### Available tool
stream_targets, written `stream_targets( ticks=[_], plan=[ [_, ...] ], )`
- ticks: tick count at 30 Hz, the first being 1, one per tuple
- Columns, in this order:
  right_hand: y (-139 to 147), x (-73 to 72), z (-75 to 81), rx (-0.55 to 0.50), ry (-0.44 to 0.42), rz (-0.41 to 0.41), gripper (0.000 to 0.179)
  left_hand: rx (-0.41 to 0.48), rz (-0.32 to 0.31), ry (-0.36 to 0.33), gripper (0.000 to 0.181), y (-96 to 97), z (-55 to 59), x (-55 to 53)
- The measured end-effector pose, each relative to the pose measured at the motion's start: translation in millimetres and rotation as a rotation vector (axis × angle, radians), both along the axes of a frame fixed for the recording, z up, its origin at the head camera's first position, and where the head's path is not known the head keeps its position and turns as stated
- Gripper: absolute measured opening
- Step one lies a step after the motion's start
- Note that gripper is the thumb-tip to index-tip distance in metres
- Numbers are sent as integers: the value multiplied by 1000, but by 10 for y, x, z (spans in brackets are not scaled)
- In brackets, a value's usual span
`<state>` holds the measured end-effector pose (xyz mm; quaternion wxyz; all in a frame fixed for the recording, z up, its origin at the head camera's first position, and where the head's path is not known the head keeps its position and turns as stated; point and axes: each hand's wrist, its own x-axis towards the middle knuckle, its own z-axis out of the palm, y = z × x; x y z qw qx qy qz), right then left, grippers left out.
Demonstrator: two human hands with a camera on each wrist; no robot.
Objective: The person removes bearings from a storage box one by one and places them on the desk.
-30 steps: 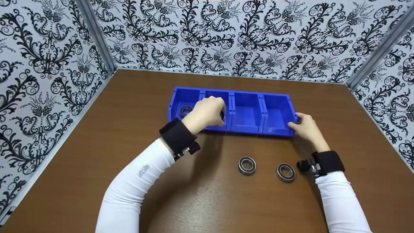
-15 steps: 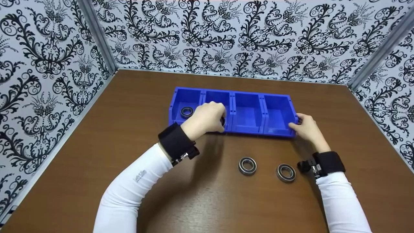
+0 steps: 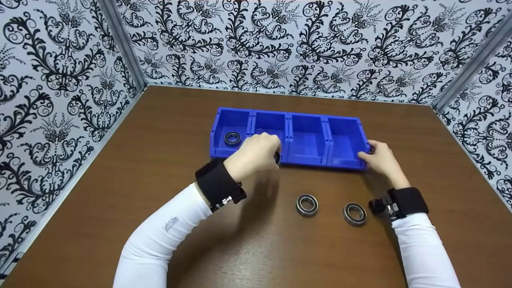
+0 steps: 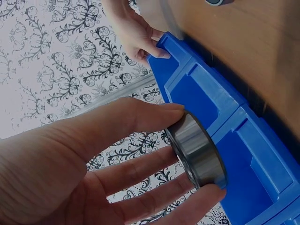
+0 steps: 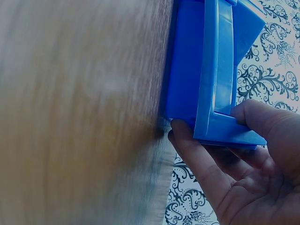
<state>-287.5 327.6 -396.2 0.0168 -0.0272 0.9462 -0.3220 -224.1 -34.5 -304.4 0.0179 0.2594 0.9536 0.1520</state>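
My left hand (image 3: pixel 256 156) pinches a metal ball bearing (image 4: pixel 201 152) between thumb and fingers, over the front of the second compartment from the left. In the left wrist view its shiny outer rim shows; in the head view the hand hides most of it. The blue four-compartment bin (image 3: pixel 307 142) stands on the table. My right hand (image 3: pixel 380 162) grips the bin's right end wall, thumb (image 5: pixel 251 115) on the inner side and fingers outside. Another bearing (image 3: pixel 232 144) lies in the leftmost compartment. The two right compartments hold nothing visible.
Two more bearings lie flat on the brown table (image 3: pixel 160 140) in front of the bin: one bearing (image 3: pixel 307 213) near the middle, the other bearing (image 3: pixel 355 222) near my right wrist. Patterned wall panels (image 3: pixel 276 48) enclose the table at the back and sides.
My left hand has drawn back slightly toward me with the bearing, from over the second compartment to its front edge. The right hand keeps its grip on the bin.
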Motion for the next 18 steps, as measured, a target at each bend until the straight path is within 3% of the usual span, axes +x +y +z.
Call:
stream_targets(
  ticks=[15,18],
  plan=[
    [-2,3,1,-12,9,5,53,0,-18,-36,8,-31,-76,122],
    [0,0,-2,-10,11,6,53,-8,-12,11,7,-42,-95,193]
  ],
)
